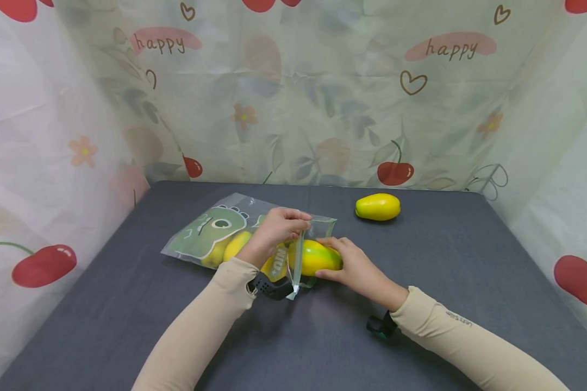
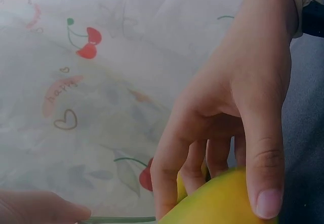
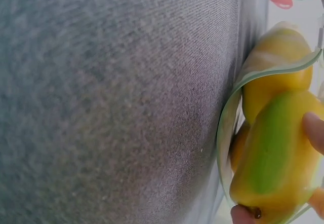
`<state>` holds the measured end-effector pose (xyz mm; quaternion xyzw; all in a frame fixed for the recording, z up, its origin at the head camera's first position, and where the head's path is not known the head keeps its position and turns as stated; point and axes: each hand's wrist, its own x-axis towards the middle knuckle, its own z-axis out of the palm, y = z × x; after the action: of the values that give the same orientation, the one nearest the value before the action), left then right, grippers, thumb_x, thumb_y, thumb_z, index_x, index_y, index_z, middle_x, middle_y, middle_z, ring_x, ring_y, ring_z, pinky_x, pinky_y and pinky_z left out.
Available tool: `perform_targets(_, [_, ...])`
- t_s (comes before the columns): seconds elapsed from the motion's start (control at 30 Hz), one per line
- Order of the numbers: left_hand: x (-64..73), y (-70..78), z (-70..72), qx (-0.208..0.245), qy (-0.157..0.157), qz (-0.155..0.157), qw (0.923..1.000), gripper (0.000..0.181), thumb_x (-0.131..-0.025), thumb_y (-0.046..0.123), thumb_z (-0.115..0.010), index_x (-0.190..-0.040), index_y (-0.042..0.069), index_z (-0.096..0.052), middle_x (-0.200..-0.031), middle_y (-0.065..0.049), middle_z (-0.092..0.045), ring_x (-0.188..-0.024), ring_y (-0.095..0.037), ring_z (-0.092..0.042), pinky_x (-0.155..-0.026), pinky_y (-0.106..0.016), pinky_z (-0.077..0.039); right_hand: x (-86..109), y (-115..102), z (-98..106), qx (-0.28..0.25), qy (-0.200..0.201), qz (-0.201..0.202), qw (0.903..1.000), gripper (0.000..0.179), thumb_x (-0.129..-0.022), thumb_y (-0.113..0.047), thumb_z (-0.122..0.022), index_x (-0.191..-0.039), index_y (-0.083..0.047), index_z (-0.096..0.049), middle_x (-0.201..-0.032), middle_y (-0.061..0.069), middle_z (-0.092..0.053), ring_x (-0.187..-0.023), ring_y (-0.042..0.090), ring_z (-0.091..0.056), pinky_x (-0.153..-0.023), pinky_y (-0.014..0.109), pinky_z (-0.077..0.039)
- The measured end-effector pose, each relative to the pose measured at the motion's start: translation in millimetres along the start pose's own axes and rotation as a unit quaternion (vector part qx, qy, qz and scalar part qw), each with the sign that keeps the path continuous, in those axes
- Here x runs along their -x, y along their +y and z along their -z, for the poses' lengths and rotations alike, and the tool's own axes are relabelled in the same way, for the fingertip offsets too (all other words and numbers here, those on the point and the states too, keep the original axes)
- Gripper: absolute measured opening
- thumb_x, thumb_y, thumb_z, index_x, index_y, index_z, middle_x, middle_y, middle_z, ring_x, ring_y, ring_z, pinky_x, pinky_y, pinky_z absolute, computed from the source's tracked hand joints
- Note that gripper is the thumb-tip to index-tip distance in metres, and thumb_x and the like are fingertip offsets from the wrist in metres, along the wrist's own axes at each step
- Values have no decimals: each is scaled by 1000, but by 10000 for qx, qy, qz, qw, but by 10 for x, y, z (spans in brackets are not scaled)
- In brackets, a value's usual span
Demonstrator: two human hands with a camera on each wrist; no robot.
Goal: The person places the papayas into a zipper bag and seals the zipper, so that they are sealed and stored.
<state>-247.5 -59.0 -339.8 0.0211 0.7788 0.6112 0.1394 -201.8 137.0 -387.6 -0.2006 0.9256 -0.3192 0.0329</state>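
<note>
A clear zip bag (image 1: 254, 205) with a green cartoon face lies on the table with several yellow fruits (image 1: 237, 244) inside. My left hand (image 1: 279, 231) pinches the bag's rim near its mouth. At that mouth my right hand (image 1: 359, 269) grips a yellow-green papaya (image 1: 318, 258), one end of it inside the bag. The right wrist view shows this papaya (image 3: 273, 153) within the green-edged opening, close against another yellow fruit (image 3: 276, 82). In the left wrist view, the right hand's thumb and fingers (image 2: 266, 183) spread over the papaya.
Another yellow papaya (image 1: 378, 207) lies on the dark grey tablecloth (image 1: 445, 244) at the back right. Printed curtains (image 1: 293, 98) stand behind the table and along both sides.
</note>
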Motion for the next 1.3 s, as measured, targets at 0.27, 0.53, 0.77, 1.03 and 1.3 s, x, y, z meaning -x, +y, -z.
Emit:
perform_targets(0.27, [-4,3,11,-35,31,-8,10000,26,-88,13,-67,-112,4,-71,-104,-9,-69,-81,-17,-58,-74,-26,-50,15,16,6,-48,-17,6,10000,70,-81,-33,-78,-143,-24,-48,-105,8,-51,-87,23,-49,-74,33,-43])
perform_targets(0.53, [2,0,11,92,-13,-60,9999,26,-89,13,-66,-113,3,-70,-113,-18,-67,-81,-18,-58,-75,-26,-50,0,13,-1,45,-40,-166,9998,68,-80,-35,-79,-141,-27,-51,-101,7,-49,-87,24,-49,-74,33,-42])
perform_targets(0.77, [3,-2,4,118,-26,-109,9999,26,-89,12,-66,-113,2,-70,-114,-18,-67,-80,-17,-57,-73,-25,-51,5,24,-31,92,-95,47,9999,68,-79,-29,-80,-141,-25,-52,-103,6,-50,-87,19,-47,-76,33,-43])
perform_targets(1.03, [-12,-9,-9,92,16,-112,9999,24,-89,11,-66,-111,2,-70,-109,-18,-67,-74,-14,-55,-69,-23,-50,-10,-1,-62,-256,-24,-31,9997,58,-77,-27,-82,-126,-9,-56,-112,5,-59,-93,18,-56,-85,37,-49])
perform_targets(1.3, [-20,1,-8,109,15,-117,9999,25,-89,11,-65,-112,1,-70,-106,-14,-69,-75,-14,-56,-70,-23,-50,-20,-56,-95,-704,-167,-158,9973,50,-77,-21,-82,-117,-10,-55,-116,6,-60,-102,23,-63,-87,40,-54])
